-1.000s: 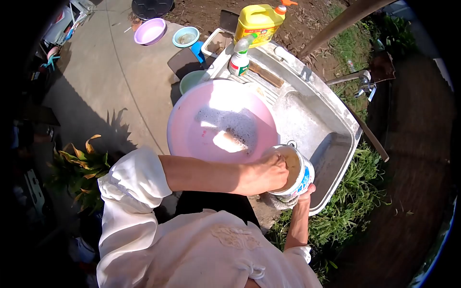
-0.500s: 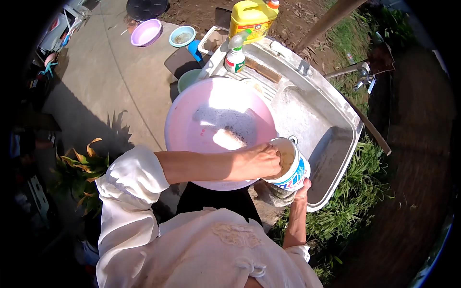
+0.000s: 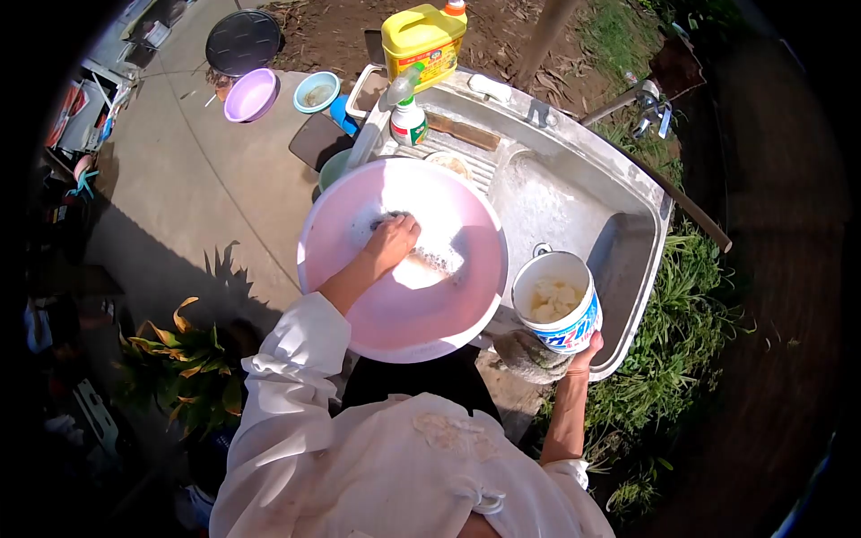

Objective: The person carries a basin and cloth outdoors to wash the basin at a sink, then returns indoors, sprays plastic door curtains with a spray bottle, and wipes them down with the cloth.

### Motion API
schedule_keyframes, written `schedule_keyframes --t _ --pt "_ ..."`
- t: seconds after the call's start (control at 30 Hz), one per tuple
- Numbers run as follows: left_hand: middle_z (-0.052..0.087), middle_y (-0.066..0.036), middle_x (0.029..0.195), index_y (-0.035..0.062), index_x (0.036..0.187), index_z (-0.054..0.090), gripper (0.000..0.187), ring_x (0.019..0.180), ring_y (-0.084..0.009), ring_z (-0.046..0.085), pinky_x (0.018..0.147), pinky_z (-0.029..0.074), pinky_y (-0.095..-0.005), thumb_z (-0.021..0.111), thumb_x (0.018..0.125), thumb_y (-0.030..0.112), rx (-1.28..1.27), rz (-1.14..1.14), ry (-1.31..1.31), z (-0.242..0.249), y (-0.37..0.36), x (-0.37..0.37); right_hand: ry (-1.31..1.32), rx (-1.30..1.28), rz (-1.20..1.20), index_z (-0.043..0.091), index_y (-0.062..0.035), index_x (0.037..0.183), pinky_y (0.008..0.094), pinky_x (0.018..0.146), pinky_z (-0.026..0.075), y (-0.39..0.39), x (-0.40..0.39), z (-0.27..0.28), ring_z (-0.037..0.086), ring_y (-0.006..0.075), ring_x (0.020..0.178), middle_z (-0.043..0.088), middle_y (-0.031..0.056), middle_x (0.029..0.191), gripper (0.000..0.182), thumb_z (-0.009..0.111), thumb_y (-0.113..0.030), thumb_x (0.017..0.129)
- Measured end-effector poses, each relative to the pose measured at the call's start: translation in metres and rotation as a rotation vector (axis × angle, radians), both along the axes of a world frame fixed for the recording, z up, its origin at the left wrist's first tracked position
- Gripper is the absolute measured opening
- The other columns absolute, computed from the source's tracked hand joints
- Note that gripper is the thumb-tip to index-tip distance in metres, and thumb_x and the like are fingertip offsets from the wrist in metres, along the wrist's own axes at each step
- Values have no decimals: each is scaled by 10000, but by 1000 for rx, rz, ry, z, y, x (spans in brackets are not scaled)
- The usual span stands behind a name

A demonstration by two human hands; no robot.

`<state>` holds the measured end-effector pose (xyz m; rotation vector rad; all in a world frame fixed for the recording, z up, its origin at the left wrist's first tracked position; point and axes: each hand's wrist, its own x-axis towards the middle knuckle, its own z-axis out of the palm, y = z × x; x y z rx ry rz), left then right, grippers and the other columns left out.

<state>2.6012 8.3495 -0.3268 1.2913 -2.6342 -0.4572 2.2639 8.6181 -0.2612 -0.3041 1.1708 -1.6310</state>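
Note:
My left hand (image 3: 393, 242) is over the large pink basin (image 3: 381, 314), its fingers pressed together just above the foamy water. A dark patch shows by the fingertips; whatever they pinch, if anything, is hidden. With my right hand (image 3: 586, 354) I hold a white bucket (image 3: 594, 316) with blue and red print from its lower right side. Pale yellowish lumps (image 3: 554, 299) lie inside the bucket, which is tilted a little and stands out over the near edge of the sink, to the right of the basin.
Around the basin is a metal sink (image 3: 547, 202) with a spray bottle (image 3: 408, 121), a yellow jug (image 3: 423, 45) and a wooden strip (image 3: 462, 131). A grey cloth (image 3: 529, 357) hangs at its front. A tap (image 3: 647, 94) is at the right. Small basins (image 3: 251, 96) stand on the ground.
My left hand has come out of the bucket and moved left over the basin. The bucket's inside now shows, with my right hand still on it. The whole view has shifted slightly.

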Motion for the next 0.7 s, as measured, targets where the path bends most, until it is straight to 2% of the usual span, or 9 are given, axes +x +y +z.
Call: schedule_keyframes --t 0.07,0.13,0.2,0.27,0.33,0.4,0.47,0.6,0.7 --pt "543 -130 1009 21 910 580 146 986 -277 538 845 463 -342 487 801 45 -212 -539 62 6 14 -14 -96 -73 -91 437 30 1264 398 883 474 5 -2 -6 582 263 1007 580 125 1160 818 685 -500 692" --pt "516 -95 1107 15 995 587 215 1068 -286 483 910 428 -368 495 807 67 90 -516 30 8 11 -13 -44 -22 -145 441 21 1263 394 883 472 10 -4 -3 578 252 1008 576 116 1164 821 677 -518 690" --pt "441 -118 1267 2 1081 586 280 1199 -357 393 979 363 -450 497 844 122 156 -15 -2 3 14 -12 -62 -41 -106 444 8 1265 395 899 465 13 1 6 567 252 1034 564 116 1186 844 680 -534 662" --pt "392 -184 1322 -23 1204 510 436 1273 -401 300 1023 288 -507 491 881 269 163 -21 -9 7 21 -13 -78 -15 -101 442 5 1268 399 902 465 19 2 14 566 254 1039 565 120 1186 858 685 -536 648" --pt "342 -269 1335 -57 1281 407 581 1307 -416 244 1053 241 -509 460 896 375 -15 -339 -206 14 36 -8 -53 -7 -93 447 5 1264 394 893 473 19 6 21 578 255 1013 572 119 1173 858 686 -540 645" --pt "314 -322 1331 -85 1315 341 699 1331 -408 199 1069 215 -500 422 894 467 180 -360 -310 -3 26 -10 -61 -20 -120 448 24 1254 393 880 481 22 8 21 583 255 1002 571 127 1170 839 675 -530 666" --pt "297 -258 1380 -45 1291 417 716 1337 -379 187 1090 174 -472 418 862 529 371 154 32 -38 21 -9 -33 -28 -178 447 35 1248 393 873 484 34 -2 -2 585 255 996 574 131 1161 831 669 -526 678" --pt "230 -244 1430 -80 1330 332 794 1353 -360 167 1094 178 -455 447 848 541 219 -420 -168 11 34 -4 49 -35 -197 450 57 1233 386 855 494 35 -4 4 598 253 965 590 136 1125 819 654 -535 705" --pt "232 -241 1431 -100 1323 316 761 1363 -350 145 1103 160 -449 508 845 461 166 -163 -55 1 25 -11 -5 -46 -181 446 45 1245 390 866 491 30 0 9 589 262 992 580 141 1151 857 683 -544 670"
